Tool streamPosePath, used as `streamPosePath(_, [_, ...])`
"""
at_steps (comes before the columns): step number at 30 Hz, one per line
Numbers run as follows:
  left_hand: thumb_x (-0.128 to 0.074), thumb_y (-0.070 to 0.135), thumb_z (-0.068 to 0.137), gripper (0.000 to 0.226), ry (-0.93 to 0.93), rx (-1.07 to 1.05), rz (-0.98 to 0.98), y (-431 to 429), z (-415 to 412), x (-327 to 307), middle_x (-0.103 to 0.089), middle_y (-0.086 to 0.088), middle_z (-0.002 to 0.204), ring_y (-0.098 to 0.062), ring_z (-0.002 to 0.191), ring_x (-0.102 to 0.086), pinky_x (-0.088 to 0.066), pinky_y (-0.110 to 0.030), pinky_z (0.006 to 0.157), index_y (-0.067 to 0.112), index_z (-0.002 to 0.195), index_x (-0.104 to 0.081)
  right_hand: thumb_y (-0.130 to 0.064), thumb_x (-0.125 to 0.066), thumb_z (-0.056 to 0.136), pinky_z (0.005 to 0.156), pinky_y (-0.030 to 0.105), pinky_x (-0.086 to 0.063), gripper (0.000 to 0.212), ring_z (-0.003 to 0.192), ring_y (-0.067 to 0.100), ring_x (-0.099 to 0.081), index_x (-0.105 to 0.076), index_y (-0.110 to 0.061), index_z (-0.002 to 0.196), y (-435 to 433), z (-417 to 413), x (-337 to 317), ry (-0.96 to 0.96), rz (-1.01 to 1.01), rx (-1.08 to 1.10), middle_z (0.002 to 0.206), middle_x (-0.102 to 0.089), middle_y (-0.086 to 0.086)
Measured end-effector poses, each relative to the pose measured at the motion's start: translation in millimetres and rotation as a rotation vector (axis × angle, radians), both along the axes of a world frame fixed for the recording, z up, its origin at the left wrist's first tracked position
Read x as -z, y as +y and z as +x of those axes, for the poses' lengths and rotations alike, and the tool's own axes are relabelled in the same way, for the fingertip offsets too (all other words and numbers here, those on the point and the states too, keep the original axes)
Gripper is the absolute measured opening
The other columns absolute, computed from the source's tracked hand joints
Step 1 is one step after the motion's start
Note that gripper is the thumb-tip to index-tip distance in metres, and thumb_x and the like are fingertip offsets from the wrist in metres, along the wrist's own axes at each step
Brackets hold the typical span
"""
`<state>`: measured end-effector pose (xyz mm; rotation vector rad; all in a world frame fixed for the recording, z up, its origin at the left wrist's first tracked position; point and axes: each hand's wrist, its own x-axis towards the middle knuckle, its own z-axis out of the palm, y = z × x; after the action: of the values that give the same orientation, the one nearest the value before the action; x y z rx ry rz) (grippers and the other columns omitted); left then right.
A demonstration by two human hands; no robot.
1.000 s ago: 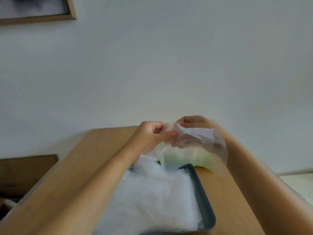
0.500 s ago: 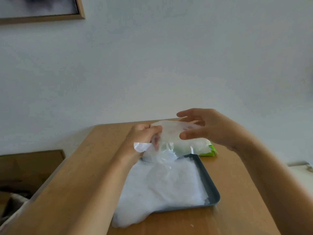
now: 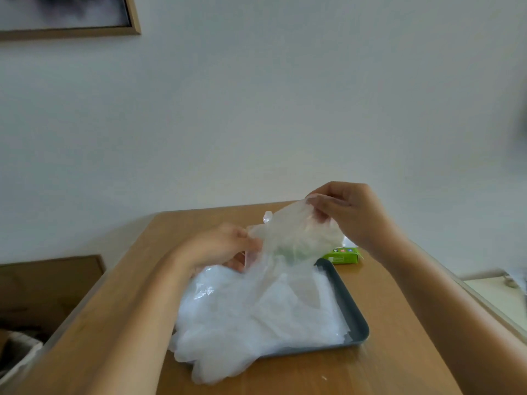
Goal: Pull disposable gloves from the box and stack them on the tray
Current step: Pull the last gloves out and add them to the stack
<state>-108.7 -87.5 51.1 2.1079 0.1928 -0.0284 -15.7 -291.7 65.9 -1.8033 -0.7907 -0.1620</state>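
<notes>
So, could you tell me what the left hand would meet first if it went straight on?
The left hand, pinching the glove, points right and away; past that film, probably the green box, depth unclear.

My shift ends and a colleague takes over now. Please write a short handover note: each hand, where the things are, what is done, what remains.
Left hand pinches one end of a clear glove; right hand pinches the other end, above the far end of the tray.
The green box lies on the table beyond the tray.
Done: a pile of gloves lies on the tray, spilling over its near edge.
Left: lay this glove on the pile, then pull more.
</notes>
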Motion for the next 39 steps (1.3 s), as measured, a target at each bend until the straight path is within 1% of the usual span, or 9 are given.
streamPosePath(4, [-0.069, 0.073, 0.047, 0.079, -0.255, 0.027, 0.002, -10, -2, -7, -0.058, 0.016, 0.129, 0.006, 0.118, -0.052, -0.041, -0.019, 0.100, 0.041, 0.119, -0.055, -0.036, -0.057, 0.093, 0.044, 0.016, -0.031, 0.039, 0.038, 0.006, -0.036, -0.060, -0.024, 0.056, -1, -11, -4, -0.158, -0.191, 0.076, 0.041, -0.048, -0.006])
streamPosePath(8, [-0.079, 0.065, 0.049, 0.095, -0.373, 0.095, 0.089, -41, 1, -4, -0.050, 0.020, 0.135, 0.008, 0.130, -0.038, -0.035, -0.020, 0.104, 0.045, 0.134, -0.040, -0.050, -0.051, 0.093, 0.043, 0.017, -0.032, 0.044, 0.037, 0.010, -0.034, -0.071, -0.021, 0.066, 4, -24, -7, -0.164, -0.327, 0.110, 0.043, -0.043, -0.001])
streamPosePath(13, [-0.071, 0.018, 0.080, 0.033, -0.414, -0.001, 0.306, -45, 10, 4, -0.065, 0.014, 0.094, 0.011, 0.087, -0.058, -0.042, -0.010, 0.075, 0.036, 0.105, -0.059, -0.028, -0.052, 0.098, 0.039, 0.012, -0.032, 0.037, 0.032, 0.006, -0.039, -0.072, -0.017, 0.068, 0, -30, -9, -0.200, -0.362, 0.097, 0.032, -0.043, -0.012])
streamPosePath(15, [-0.065, 0.008, 0.083, 0.018, -0.345, -0.011, 0.253, -38, 10, 0, -0.070, 0.003, 0.085, -0.001, 0.075, -0.062, -0.044, -0.012, 0.067, 0.023, 0.092, -0.069, -0.037, -0.051, 0.097, 0.040, 0.012, -0.032, 0.040, 0.029, 0.007, -0.034, -0.072, -0.016, 0.072, -4, -30, -13, -0.123, -0.277, 0.027, 0.035, -0.048, -0.006])
streamPosePath(20, [-0.052, 0.001, 0.092, 0.020, -0.185, 0.078, -0.225, -20, -9, -16, -0.070, -0.010, 0.076, -0.015, 0.072, -0.066, -0.051, -0.023, 0.070, 0.006, 0.083, -0.069, -0.046, -0.042, 0.097, 0.038, 0.019, -0.028, 0.050, 0.030, 0.011, -0.027, -0.071, -0.010, 0.079, -12, -25, -18, 0.236, -0.034, -0.143, 0.039, -0.049, 0.001])
streamPosePath(24, [-0.049, 0.003, 0.093, 0.030, -0.185, -0.077, -0.375, -5, -13, -23, -0.062, -0.008, 0.063, -0.014, 0.054, -0.057, -0.046, -0.020, 0.052, 0.002, 0.068, -0.066, -0.039, -0.040, 0.100, 0.033, 0.019, -0.022, 0.046, 0.026, 0.009, -0.026, -0.071, -0.011, 0.080, -10, -25, -6, 0.407, -0.012, -0.166, 0.033, -0.043, -0.003])
streamPosePath(29, [-0.064, 0.014, 0.075, 0.025, 0.018, -0.070, -0.059, 19, -12, -17, -0.056, -0.013, 0.061, -0.025, 0.054, -0.045, -0.037, -0.024, 0.053, -0.010, 0.083, -0.062, -0.034, -0.043, 0.100, 0.030, 0.016, -0.026, 0.042, 0.025, 0.007, -0.031, -0.067, -0.005, 0.080, 1, -25, 17, 0.492, -0.105, -0.170, 0.035, -0.045, -0.003])
streamPosePath(34, [-0.064, 0.013, 0.085, 0.017, 0.413, -0.077, 0.268, 28, 3, 15, -0.064, -0.016, 0.069, -0.016, 0.049, -0.052, -0.039, -0.020, 0.044, -0.004, 0.088, -0.067, -0.033, -0.055, 0.096, 0.039, 0.015, -0.035, 0.038, 0.032, 0.008, -0.042, -0.066, -0.009, 0.069, 5, -5, 66, 0.289, -0.488, 0.018, 0.043, -0.052, -0.004])
streamPosePath(39, [-0.071, 0.028, 0.083, 0.027, 0.491, -0.119, 0.529, 36, 11, 28, -0.056, -0.005, 0.059, -0.016, 0.050, -0.046, -0.036, -0.022, 0.050, 0.003, 0.094, -0.070, -0.038, -0.053, 0.095, 0.049, 0.026, -0.036, 0.044, 0.050, 0.018, -0.050, -0.063, 0.000, 0.076, 6, 1, 110, 0.018, -0.680, 0.087, 0.066, -0.066, 0.011])
